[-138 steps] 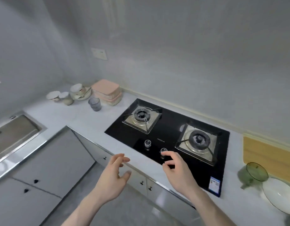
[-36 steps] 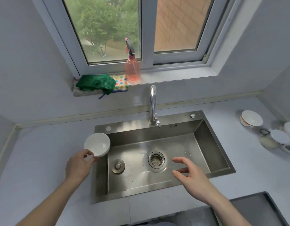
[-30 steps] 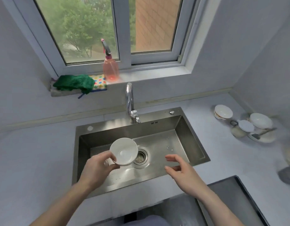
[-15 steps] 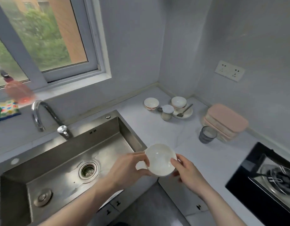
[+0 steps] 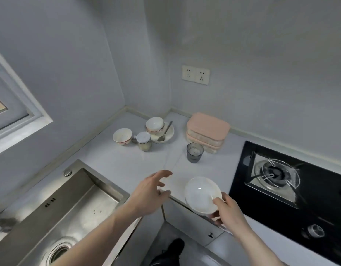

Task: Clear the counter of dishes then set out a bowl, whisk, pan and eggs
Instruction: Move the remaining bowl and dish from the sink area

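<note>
Fingers of my right hand (image 5: 228, 213) pinch the near rim of the plain white ceramic bowl (image 5: 202, 194), which I hold over the front edge of the pale grey counter (image 5: 127, 162), just left of the black glass gas hob (image 5: 292, 191). My left hand (image 5: 148, 194) hangs beside it with fingers spread and loose, holding nothing, right of the stainless steel sink (image 5: 73, 206).
</note>
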The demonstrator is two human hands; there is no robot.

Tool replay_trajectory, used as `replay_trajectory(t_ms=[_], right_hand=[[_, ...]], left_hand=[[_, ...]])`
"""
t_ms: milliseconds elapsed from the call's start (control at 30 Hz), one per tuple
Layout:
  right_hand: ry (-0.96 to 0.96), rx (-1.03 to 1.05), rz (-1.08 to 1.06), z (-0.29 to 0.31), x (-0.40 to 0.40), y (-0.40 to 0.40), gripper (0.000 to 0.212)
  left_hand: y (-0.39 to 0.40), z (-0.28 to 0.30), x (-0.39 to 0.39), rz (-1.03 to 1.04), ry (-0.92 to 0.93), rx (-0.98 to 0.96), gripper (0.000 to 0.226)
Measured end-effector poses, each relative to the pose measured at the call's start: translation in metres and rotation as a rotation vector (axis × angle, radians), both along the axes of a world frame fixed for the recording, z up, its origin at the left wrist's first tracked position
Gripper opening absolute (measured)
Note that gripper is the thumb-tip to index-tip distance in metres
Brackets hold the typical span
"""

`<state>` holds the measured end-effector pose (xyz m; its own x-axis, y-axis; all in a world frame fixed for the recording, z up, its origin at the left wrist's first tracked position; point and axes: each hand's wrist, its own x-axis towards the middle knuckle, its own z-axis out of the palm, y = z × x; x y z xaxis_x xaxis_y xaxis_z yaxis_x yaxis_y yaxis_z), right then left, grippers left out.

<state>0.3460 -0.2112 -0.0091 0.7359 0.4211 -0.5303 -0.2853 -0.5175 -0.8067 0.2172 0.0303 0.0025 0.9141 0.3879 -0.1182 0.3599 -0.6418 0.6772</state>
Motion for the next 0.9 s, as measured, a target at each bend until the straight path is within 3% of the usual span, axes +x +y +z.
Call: replay_trajectory(t_ms=[167,567,733,900], right_hand=[[0.001,-0.01,-0.177,-0.005,0.028,-0.007,0.018],[0.048,-0.034,-0.453,-0.008,0.086,0.02,0.017],[0.071,-0.048,-0.53,-0.006,0.086,0.014,0.017],[0.107,-0.04,-0.623,-0.005,0.079,-0.003,0.016]], left_hand=[[0.031,-0.037,0.072,-0.063,0.097,-0.044,0.049],[0.08,-0.116,0.236,-0.238,0.356,0.063,0.069],[0.088,-0.145,0.263,-0.198,0.383,0.053,0.056],[0.082,-0.157,0.278,-0.127,0.186,0.031,0.013]])
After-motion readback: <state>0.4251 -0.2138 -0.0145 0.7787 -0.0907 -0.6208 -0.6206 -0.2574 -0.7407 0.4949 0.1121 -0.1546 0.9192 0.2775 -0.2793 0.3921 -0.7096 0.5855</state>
